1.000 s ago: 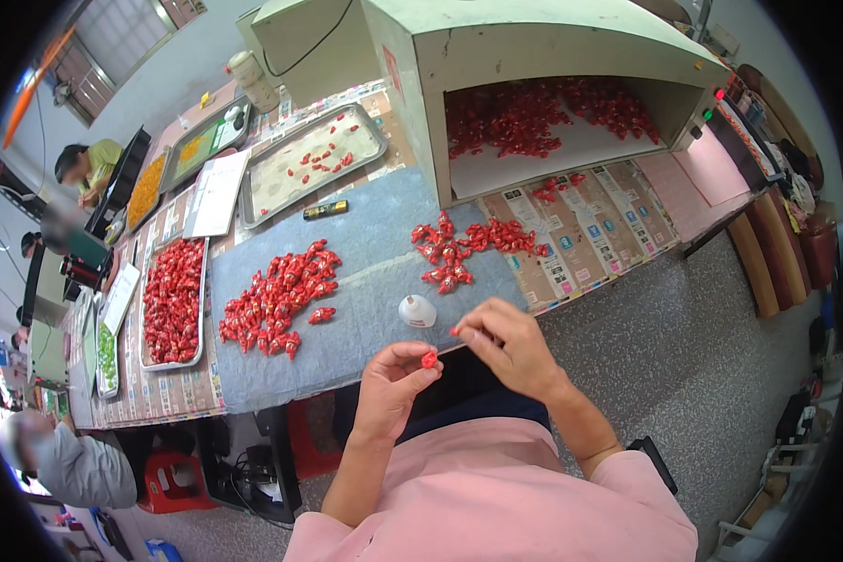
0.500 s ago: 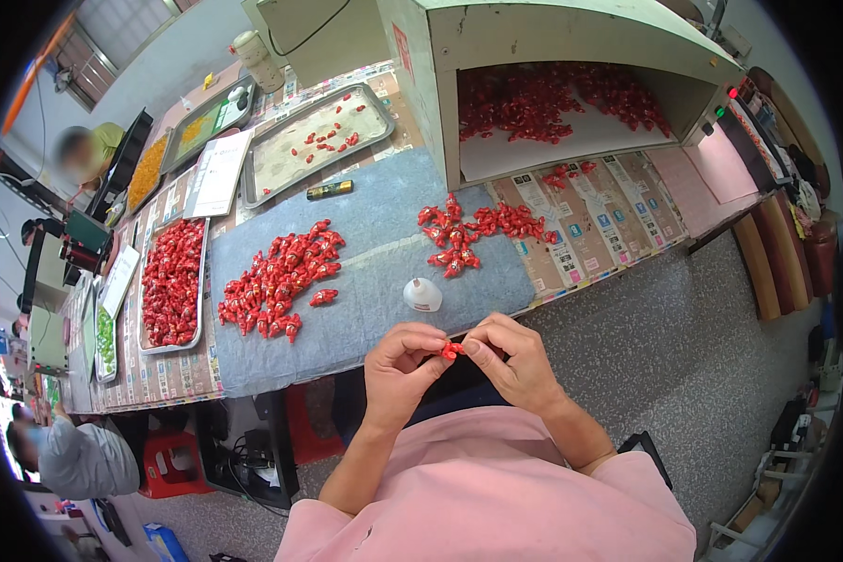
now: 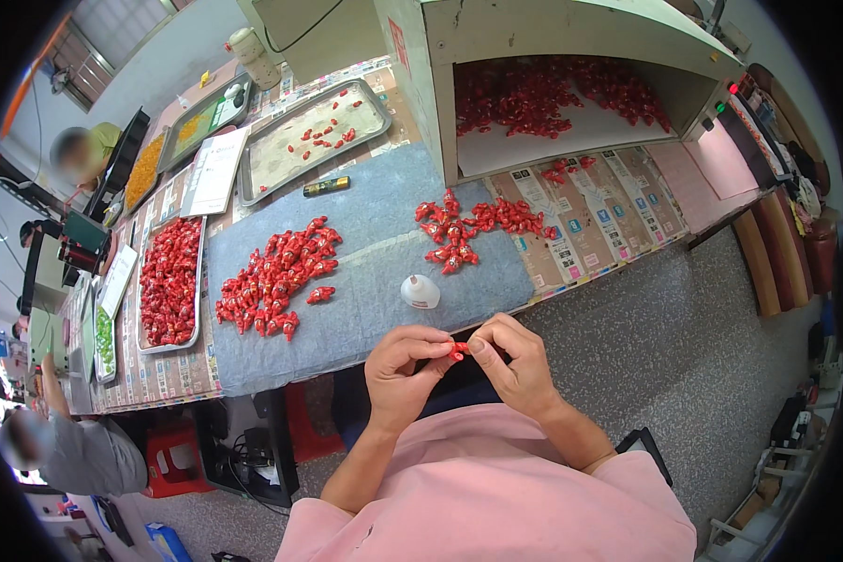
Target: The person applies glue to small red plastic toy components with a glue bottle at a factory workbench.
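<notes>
Just in front of the table's near edge, my left hand and my right hand meet, each closed in a pinch. Between the fingertips is a small red plastic figure piece, held from both sides and partly hidden by the fingers. A white squeeze bottle with a narrow tip stands on the blue cloth just beyond my left hand. Many similar red figures are heaped on the cloth to the left. A smaller group of red pieces lies farther off, past the bottle.
A metal tray of red figures is at the left, and a shallow tray with a few red bits lies behind. A black-and-gold tube rests on the cloth. An open-fronted pale cabinet holds red pieces. Other people sit at the left.
The red piece has turned a little between my fingertips, and both hands have shifted slightly. The co-worker at lower left has raised an arm.
</notes>
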A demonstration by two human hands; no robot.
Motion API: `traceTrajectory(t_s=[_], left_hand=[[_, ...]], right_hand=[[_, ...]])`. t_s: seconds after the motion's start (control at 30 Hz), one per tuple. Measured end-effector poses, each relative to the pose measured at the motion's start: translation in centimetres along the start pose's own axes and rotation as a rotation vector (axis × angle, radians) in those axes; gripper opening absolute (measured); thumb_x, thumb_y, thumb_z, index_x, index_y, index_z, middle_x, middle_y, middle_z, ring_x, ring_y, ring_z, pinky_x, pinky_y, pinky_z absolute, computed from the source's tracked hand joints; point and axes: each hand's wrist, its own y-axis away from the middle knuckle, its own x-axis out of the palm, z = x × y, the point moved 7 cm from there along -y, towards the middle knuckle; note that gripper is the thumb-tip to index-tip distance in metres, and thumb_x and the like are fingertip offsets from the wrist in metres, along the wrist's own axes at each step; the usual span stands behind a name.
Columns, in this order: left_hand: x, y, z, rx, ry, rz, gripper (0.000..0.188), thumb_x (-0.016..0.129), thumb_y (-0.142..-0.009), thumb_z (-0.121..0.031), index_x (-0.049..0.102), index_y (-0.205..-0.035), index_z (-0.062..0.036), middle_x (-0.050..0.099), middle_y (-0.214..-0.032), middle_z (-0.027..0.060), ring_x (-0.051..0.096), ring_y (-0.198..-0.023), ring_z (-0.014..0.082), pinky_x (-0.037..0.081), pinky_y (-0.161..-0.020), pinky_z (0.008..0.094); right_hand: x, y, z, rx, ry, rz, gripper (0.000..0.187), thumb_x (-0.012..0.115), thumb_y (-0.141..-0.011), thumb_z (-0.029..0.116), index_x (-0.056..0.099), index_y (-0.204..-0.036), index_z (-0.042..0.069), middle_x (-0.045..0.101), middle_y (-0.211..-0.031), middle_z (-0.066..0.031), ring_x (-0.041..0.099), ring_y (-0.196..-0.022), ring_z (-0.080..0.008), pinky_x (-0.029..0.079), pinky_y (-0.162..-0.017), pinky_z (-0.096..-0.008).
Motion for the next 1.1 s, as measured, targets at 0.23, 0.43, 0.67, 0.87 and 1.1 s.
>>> traceTrajectory(t_s=[0.23, 0.43, 0.67, 0.87, 1.1], left_hand=[[0.2, 0.0, 0.0, -0.002, -0.010, -0.014, 0.022, 0.075, -0.074, 0.014, 0.073, -0.088, -0.0020, 0.067, -0.099, 0.0103, 0.067, -0.088, 0.0162, 0.056, -0.079, 0.0258], [0.0, 0.5, 0.2, 0.039, -0.078, -0.046, 0.023, 0.077, -0.072, 0.014, 0.074, -0.087, -0.0034, 0.069, -0.097, 0.0100, 0.068, -0.087, 0.0157, 0.056, -0.077, 0.0251], [0.2, 0.4, 0.0, 0.035, -0.041, -0.004, 0.023, 0.076, -0.073, 0.014, 0.074, -0.090, -0.0023, 0.068, -0.101, 0.0107, 0.067, -0.092, 0.0164, 0.056, -0.080, 0.0255], [-0.2, 0.7, 2.1, -0.277, 0.231, 0.015, 0.018, 0.073, -0.077, 0.011, 0.071, -0.090, -0.0015, 0.065, -0.106, 0.0114, 0.065, -0.097, 0.0188, 0.054, -0.089, 0.0314], [-0.2, 0.5, 1.9, -0.288, 0.386, 0.056, 0.021, 0.071, -0.080, 0.011, 0.068, -0.097, -0.0017, 0.064, -0.107, 0.0105, 0.063, -0.099, 0.0173, 0.052, -0.091, 0.0301]], right_hand=[[0.1, 0.0, 0.3, -0.047, 0.048, 0.009, 0.011, 0.066, -0.090, 0.009, 0.063, -0.085, 0.001, 0.056, -0.077, -0.0102, 0.053, -0.066, -0.0238, 0.044, -0.059, -0.0343], [0.1, 0.1, 1.1, -0.194, 0.105, -0.024, 0.010, 0.067, -0.088, 0.006, 0.061, -0.082, 0.000, 0.055, -0.076, -0.0120, 0.053, -0.068, -0.0286, 0.045, -0.060, -0.0372], [0.0, 0.5, 1.0, -0.189, 0.119, -0.037, 0.009, 0.066, -0.088, 0.005, 0.061, -0.083, 0.000, 0.055, -0.076, -0.0120, 0.055, -0.068, -0.0287, 0.045, -0.060, -0.0371], [-0.3, 0.7, 1.0, -0.195, 0.132, -0.063, 0.007, 0.067, -0.089, 0.007, 0.064, -0.087, 0.001, 0.057, -0.078, -0.0113, 0.057, -0.068, -0.0262, 0.047, -0.059, -0.0356], [-0.5, 0.3, 0.9, -0.077, 0.008, 0.017, 0.012, 0.071, -0.088, 0.010, 0.070, -0.098, 0.003, 0.061, -0.085, -0.0083, 0.058, -0.068, -0.0176, 0.047, -0.060, -0.0282]])
